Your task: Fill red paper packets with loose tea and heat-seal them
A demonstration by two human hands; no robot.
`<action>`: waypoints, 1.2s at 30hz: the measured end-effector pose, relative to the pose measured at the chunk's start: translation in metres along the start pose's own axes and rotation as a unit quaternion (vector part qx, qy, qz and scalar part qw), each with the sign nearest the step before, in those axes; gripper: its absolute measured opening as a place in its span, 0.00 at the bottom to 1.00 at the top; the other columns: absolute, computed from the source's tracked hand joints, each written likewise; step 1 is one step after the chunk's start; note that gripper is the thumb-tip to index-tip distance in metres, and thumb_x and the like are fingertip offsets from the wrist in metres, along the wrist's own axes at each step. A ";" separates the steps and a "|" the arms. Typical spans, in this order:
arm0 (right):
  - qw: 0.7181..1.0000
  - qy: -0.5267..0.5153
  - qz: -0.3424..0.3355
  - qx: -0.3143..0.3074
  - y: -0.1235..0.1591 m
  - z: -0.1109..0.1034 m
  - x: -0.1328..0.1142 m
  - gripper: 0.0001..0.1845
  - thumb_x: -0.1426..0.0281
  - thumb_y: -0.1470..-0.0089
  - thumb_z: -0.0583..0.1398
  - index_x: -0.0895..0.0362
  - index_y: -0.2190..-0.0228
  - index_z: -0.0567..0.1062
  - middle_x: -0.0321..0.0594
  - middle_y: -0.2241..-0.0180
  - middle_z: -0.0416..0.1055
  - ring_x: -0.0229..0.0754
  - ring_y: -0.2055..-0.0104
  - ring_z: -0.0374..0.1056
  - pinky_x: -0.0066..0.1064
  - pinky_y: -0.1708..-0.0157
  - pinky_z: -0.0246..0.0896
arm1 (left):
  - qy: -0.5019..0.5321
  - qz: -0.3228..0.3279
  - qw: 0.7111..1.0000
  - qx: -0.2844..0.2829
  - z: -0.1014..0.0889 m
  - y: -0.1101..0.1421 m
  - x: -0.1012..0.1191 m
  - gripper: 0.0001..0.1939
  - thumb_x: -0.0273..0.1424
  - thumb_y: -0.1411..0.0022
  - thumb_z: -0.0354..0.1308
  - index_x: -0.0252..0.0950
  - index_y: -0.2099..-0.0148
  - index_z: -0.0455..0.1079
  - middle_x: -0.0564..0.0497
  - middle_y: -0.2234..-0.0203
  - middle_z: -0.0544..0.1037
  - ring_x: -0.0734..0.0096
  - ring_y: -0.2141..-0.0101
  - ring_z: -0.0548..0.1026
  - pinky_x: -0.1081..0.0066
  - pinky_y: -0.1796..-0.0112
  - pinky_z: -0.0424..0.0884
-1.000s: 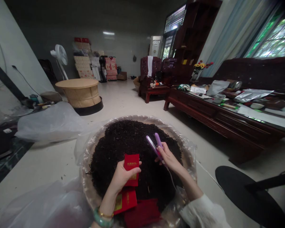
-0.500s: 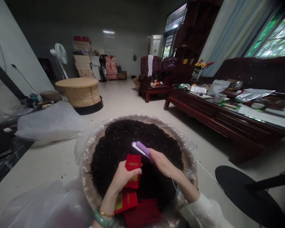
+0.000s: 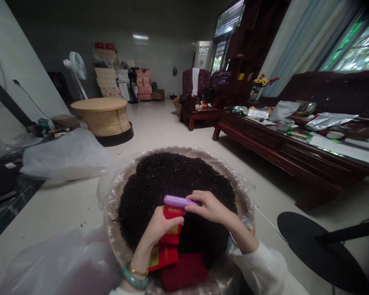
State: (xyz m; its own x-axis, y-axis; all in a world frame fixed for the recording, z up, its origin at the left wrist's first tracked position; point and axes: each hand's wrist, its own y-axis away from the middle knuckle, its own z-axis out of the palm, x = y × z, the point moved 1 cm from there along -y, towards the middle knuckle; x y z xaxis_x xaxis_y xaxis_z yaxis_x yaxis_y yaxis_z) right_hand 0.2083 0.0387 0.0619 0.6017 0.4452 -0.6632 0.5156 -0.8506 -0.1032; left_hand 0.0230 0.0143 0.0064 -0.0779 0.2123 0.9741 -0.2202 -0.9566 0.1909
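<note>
My left hand (image 3: 162, 229) is shut on a small red packet (image 3: 172, 224), which stands upright with gold print on its front. My right hand (image 3: 207, 207) grips a purple hand-held heat sealer (image 3: 180, 201), shut and lying level along the packet's top edge. Below both hands is a heap of dark, dry tea leaves (image 3: 172, 184) in a round woven tray (image 3: 119, 241) lined with clear plastic. A red packet (image 3: 162, 257) and a darker red pouch (image 3: 184, 271) lie near the tray's front rim.
Crumpled plastic sheeting (image 3: 64, 157) lies left of the tray. A black round seat (image 3: 313, 250) stands to the right, and a long wooden table (image 3: 279, 139) holds foil bags and papers. Behind stand a round wooden table (image 3: 100, 119) and a white fan (image 3: 76, 67).
The purple sealer has swung from pointing up over the leaves to lying level, and its arms, apart a second ago, are shut. My right hand has moved left to the packet's top edge.
</note>
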 end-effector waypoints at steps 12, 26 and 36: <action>1.000 0.006 -0.019 -0.001 -0.002 -0.001 0.001 0.19 0.56 0.42 0.56 0.57 0.69 0.79 0.38 0.74 0.69 0.38 0.71 0.65 0.26 0.71 0.53 | 0.052 -0.039 0.998 -0.015 0.003 0.001 0.000 0.23 0.37 0.61 0.72 0.29 0.64 0.74 0.45 0.74 0.81 0.63 0.75 0.79 0.70 0.74 0.73; 0.999 0.008 -0.025 -0.019 -0.004 0.001 0.002 0.24 0.52 0.43 0.54 0.58 0.71 0.79 0.37 0.75 0.69 0.37 0.73 0.64 0.25 0.73 0.51 | 0.088 -0.008 0.996 0.023 0.004 0.001 0.005 0.32 0.43 0.59 0.70 0.32 0.53 0.71 0.45 0.65 0.81 0.62 0.69 0.79 0.69 0.67 0.73; 0.996 0.077 0.031 -0.019 -0.009 0.008 -0.012 0.16 0.60 0.42 0.56 0.56 0.61 0.77 0.43 0.63 0.76 0.43 0.64 0.70 0.27 0.68 0.56 | 0.129 0.047 0.987 0.078 0.004 -0.008 0.002 0.22 0.46 0.50 0.64 0.32 0.61 0.74 0.47 0.68 0.80 0.68 0.69 0.77 0.72 0.65 0.70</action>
State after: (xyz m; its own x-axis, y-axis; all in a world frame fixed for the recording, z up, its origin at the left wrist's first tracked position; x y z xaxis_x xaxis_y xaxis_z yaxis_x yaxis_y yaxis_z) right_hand 0.1911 0.0388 0.0652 0.7182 0.4313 -0.5460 0.4953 -0.8680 -0.0343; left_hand 0.0280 0.0215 0.0077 -0.3411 0.1458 0.9287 -0.0488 -0.9893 0.1374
